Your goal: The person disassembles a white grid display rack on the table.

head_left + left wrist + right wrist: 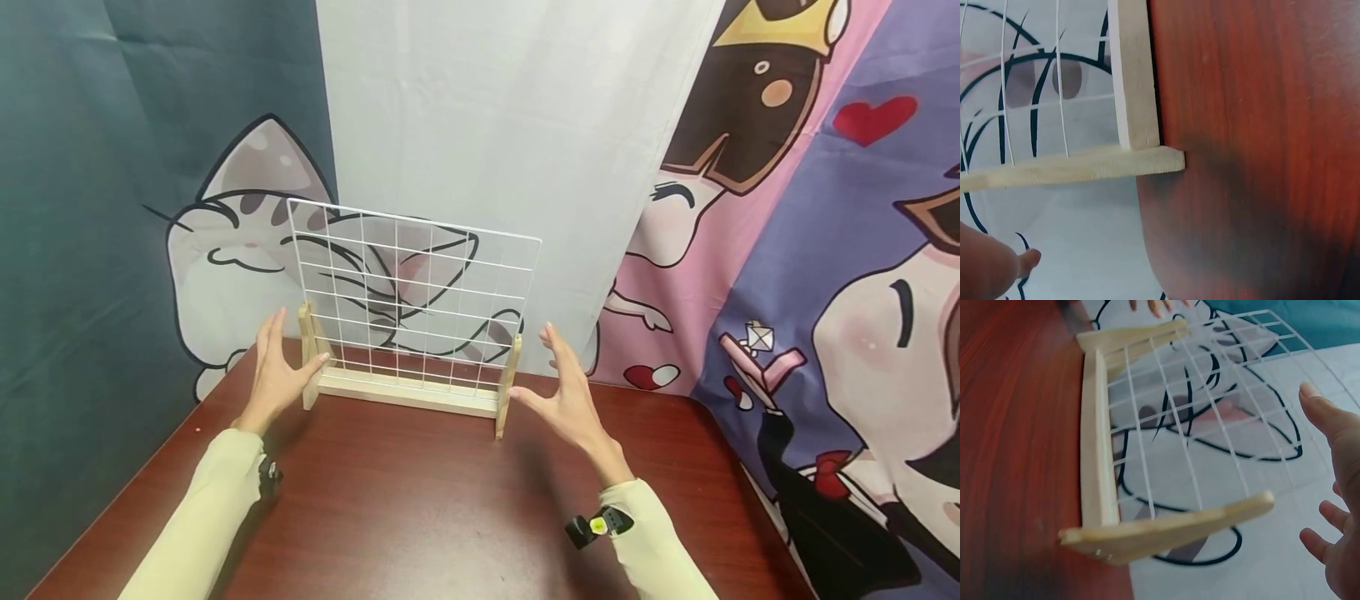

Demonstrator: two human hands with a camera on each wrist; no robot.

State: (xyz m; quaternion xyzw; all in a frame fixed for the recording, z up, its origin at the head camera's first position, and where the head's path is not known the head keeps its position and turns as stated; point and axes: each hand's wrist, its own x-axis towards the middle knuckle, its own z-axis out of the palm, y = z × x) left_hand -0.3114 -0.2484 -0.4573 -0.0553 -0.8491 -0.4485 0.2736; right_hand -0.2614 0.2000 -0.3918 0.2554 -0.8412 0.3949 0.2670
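A white wire grid panel (pixel 420 292) stands upright in a pale wooden stand (pixel 405 393) on the table. My left hand (pixel 279 375) is beside the stand's left end piece (pixel 308 350), thumb spread from the fingers and holding nothing. On the other side, my right hand (pixel 566 400) is spread near the right end piece (pixel 510 379), its thumb tip close to the wood. The right wrist view shows the right hand (pixel 1341 487) apart from the wood, beside the grid (pixel 1210 406). Only part of the left hand (pixel 991 265) appears in the left wrist view.
The stand is near the back edge of a reddish-brown wooden table (pixel 405 500). Behind it hangs a cloth backdrop (pixel 487 108) with cartoon cats and figures. Black wrist cameras are worn over both pale sleeves (pixel 202 508).
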